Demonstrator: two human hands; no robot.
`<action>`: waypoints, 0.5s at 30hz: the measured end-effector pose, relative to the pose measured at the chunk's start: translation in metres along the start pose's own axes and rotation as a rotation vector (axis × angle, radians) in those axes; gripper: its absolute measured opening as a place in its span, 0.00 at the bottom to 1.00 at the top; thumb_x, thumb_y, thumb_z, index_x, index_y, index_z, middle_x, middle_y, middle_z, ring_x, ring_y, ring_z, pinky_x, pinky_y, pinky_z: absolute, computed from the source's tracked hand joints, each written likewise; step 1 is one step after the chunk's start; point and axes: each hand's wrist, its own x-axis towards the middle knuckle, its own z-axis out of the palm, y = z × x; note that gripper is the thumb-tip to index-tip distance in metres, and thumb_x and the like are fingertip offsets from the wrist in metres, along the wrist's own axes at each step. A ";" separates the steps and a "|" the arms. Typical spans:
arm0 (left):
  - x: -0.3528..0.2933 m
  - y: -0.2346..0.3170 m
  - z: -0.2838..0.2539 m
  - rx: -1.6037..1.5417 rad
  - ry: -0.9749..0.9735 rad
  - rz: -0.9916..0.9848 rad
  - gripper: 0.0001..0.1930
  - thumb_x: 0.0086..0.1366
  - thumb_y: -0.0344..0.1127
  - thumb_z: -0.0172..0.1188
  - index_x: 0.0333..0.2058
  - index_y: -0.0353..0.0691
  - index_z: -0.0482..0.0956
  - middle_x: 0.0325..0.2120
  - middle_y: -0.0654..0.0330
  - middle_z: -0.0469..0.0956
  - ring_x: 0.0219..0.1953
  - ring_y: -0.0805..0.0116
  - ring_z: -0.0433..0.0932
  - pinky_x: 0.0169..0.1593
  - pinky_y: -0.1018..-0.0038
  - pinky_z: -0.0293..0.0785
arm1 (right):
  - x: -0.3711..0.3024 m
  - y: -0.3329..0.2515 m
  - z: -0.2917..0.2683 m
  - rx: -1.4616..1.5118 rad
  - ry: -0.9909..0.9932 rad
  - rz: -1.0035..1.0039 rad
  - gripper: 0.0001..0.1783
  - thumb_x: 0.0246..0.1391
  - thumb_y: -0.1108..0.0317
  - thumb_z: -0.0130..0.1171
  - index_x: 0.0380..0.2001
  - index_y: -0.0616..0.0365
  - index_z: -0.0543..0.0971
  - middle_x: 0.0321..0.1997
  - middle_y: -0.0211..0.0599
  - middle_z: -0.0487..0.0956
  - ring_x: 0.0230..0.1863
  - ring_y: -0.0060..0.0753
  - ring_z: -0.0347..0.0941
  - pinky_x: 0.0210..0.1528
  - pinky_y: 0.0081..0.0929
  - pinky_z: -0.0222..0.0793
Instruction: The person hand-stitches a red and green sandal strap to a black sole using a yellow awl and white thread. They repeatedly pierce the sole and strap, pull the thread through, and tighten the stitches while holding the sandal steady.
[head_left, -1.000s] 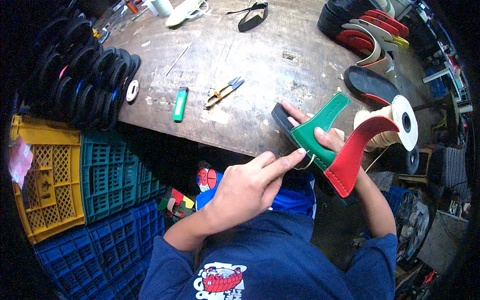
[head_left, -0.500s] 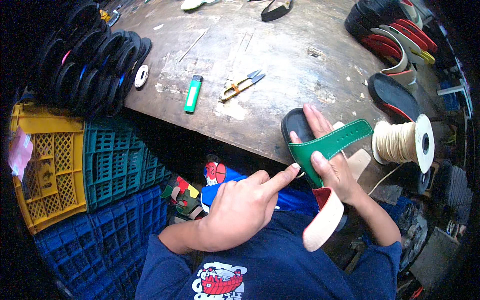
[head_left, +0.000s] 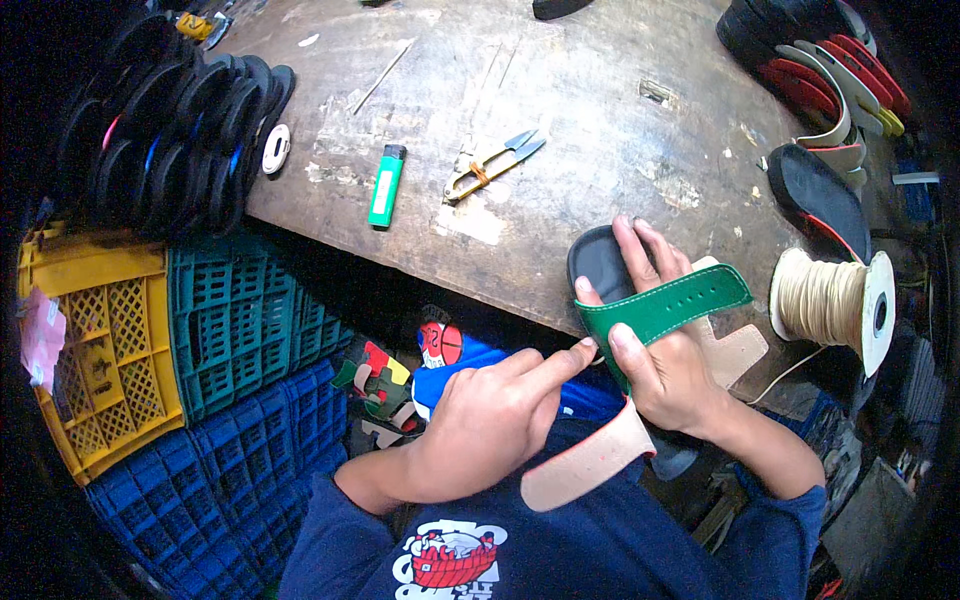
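Note:
My right hand [head_left: 665, 372] grips a sandal with a black sole [head_left: 594, 258], its fingers reaching over the footbed and its thumb pressing on the strap. That green strap [head_left: 655, 302] is edged with pale stitching and has a row of small holes. A second strap piece [head_left: 585, 468], beige underside showing, hangs below the sandal toward my shirt. My left hand [head_left: 500, 415] is closed, its index finger pointing at the sandal's near left edge by the green strap. Whatever its fingertips hold there is too small or hidden to make out.
A spool of cream cord [head_left: 820, 305] stands right of the sandal. On the table lie thread snips [head_left: 495, 168] and a green lighter [head_left: 386, 188]. Stacked black soles [head_left: 180, 140] fill the far left, above plastic crates [head_left: 245, 330]. More soles and straps [head_left: 825, 90] sit at the far right.
The hanging strap piece has swung left, turning its beige underside into view. My right hand and the sandal have shifted slightly; my left hand stays at the sandal's edge.

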 end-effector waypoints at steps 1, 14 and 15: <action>0.000 -0.006 0.005 -0.027 0.024 0.015 0.24 0.62 0.26 0.61 0.57 0.47 0.80 0.26 0.56 0.76 0.25 0.55 0.80 0.27 0.63 0.78 | 0.001 -0.001 0.000 -0.028 -0.001 0.008 0.28 0.69 0.55 0.36 0.62 0.47 0.79 0.79 0.56 0.52 0.78 0.62 0.45 0.76 0.56 0.37; 0.008 -0.080 0.067 -0.307 0.236 0.397 0.26 0.47 0.14 0.61 0.48 0.36 0.83 0.26 0.55 0.79 0.21 0.59 0.79 0.23 0.68 0.73 | 0.024 0.016 -0.047 -0.062 -0.342 -0.147 0.60 0.24 0.51 0.80 0.69 0.39 0.69 0.74 0.51 0.56 0.73 0.61 0.54 0.74 0.55 0.51; 0.010 -0.081 0.066 -0.295 0.246 0.409 0.22 0.48 0.16 0.63 0.44 0.36 0.84 0.26 0.55 0.80 0.22 0.60 0.80 0.24 0.69 0.75 | 0.024 0.018 -0.045 -0.082 -0.325 -0.156 0.59 0.24 0.49 0.79 0.68 0.38 0.70 0.74 0.51 0.56 0.73 0.61 0.53 0.74 0.55 0.51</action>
